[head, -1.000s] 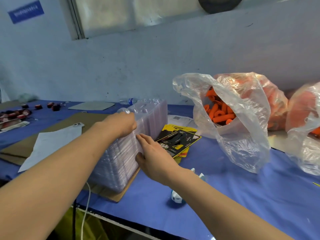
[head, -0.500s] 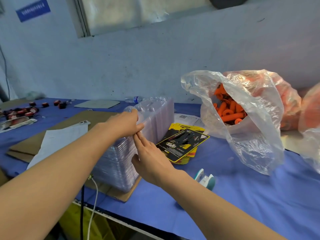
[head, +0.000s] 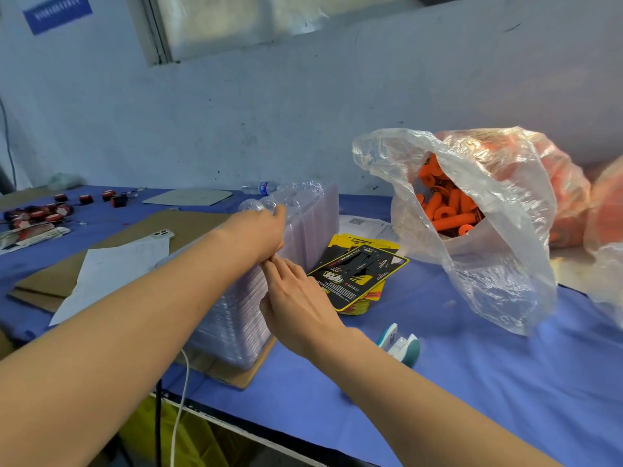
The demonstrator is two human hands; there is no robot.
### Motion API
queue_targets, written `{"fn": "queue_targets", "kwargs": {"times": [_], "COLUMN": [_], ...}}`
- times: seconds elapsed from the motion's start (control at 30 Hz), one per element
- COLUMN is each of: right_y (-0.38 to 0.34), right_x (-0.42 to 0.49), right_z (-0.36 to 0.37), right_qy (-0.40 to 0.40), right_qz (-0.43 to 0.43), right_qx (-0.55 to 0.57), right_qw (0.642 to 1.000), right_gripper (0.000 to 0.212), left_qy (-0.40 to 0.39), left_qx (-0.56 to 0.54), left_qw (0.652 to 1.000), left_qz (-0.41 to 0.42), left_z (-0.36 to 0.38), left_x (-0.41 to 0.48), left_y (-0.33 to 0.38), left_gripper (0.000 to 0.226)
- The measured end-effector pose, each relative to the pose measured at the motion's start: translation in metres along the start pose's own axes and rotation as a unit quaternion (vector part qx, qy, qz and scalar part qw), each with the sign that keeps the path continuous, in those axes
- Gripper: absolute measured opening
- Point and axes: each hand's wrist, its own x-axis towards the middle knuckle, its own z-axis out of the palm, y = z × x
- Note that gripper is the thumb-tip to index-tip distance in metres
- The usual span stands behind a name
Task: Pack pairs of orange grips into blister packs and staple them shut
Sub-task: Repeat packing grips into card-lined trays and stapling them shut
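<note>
A tall stack of clear blister packs point(head: 310, 227) lies on its side on a cardboard sheet on the blue table. My left hand point(head: 259, 234) curls over the top edge of the stack and grips a pack there. My right hand point(head: 296, 298) reaches to the stack's right side, its straight fingers touching the packs just under my left hand. Orange grips point(head: 448, 207) fill an open clear plastic bag point(head: 499, 264) at the right. Black and yellow printed cards point(head: 360, 271) lie stacked beside the blister packs. A white and teal stapler point(head: 401, 343) lies on the table below my right forearm.
More bags of orange grips point(head: 569, 197) sit at the far right. Cardboard sheets point(head: 161, 230), white paper point(head: 114, 264) and a phone point(head: 163, 234) lie to the left. Small red parts point(head: 50, 210) are at the far left. A water bottle point(head: 263, 188) lies near the wall.
My right hand has slid up the side of the stack until its fingertips meet my left hand. My left hand has stayed on the top edge. The camera shifted slightly left.
</note>
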Motion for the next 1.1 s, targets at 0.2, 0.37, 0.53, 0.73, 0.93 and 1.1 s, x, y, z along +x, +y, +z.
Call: {"fn": "queue_targets", "kwargs": {"times": [0.2, 0.37, 0.53, 0.73, 0.93, 1.1], "right_y": [-0.002, -0.019, -0.014, -0.013, -0.021, -0.022], "right_x": [0.010, 0.035, 0.054, 0.067, 0.072, 0.070], "right_z": [-0.006, -0.015, -0.023, -0.021, -0.011, -0.006], "right_qy": [-0.003, 0.020, 0.036, 0.007, 0.017, 0.023], "right_qz": [-0.003, 0.206, 0.378, 0.373, 0.380, 0.388], "right_qx": [0.043, 0.404, 0.579, 0.706, 0.769, 0.771], "right_qw": [0.999, 0.891, 0.721, 0.602, 0.514, 0.504], "right_gripper": [0.046, 0.025, 0.029, 0.012, 0.012, 0.016], "left_qy": [-0.033, -0.073, -0.050, -0.010, -0.011, -0.018], "left_qx": [0.012, -0.064, -0.249, -0.354, -0.387, -0.406], "left_qw": [0.999, 0.995, 0.967, 0.935, 0.921, 0.913], "left_qz": [0.002, -0.009, 0.017, -0.014, -0.050, -0.048], "left_z": [-0.004, -0.008, 0.000, 0.009, 0.008, 0.006], "left_x": [0.003, 0.001, 0.002, -0.011, -0.014, -0.013], "left_y": [-0.010, -0.017, -0.042, -0.066, -0.071, -0.073], "left_gripper": [0.036, 0.028, 0.028, 0.033, 0.037, 0.037]}}
